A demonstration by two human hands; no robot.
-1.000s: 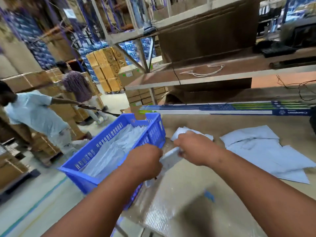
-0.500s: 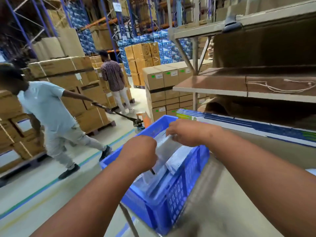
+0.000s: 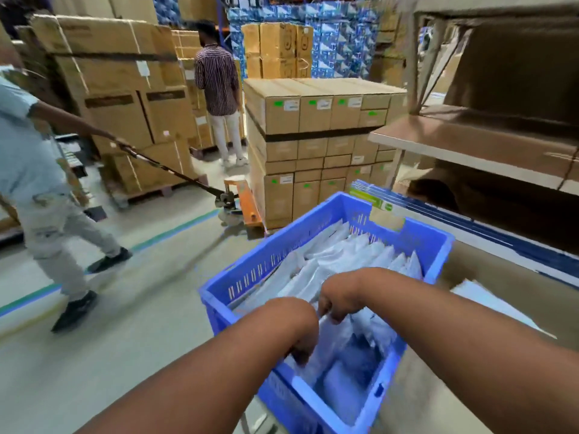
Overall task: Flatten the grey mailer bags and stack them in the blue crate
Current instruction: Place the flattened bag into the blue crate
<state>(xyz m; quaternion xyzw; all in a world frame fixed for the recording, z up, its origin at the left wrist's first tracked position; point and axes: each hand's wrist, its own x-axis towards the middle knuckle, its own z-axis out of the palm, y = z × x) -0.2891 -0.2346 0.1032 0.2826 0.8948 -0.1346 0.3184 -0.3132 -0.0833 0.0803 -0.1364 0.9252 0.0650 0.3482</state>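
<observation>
Lower centre of frame: left hand (image 3: 293, 328) and right hand (image 3: 340, 300), fingers curled, pinching a flattened grey plastic mailer bag (image 3: 336, 343) inside the slotted blue plastic crate (image 3: 250, 274), held upright (likely to slot beside the bags already filed there).

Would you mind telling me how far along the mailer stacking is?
Many mailers already lie in the crate. Both hands, left and right, are lowering another bag into it. At least one more mailer waits on the table.
</observation>
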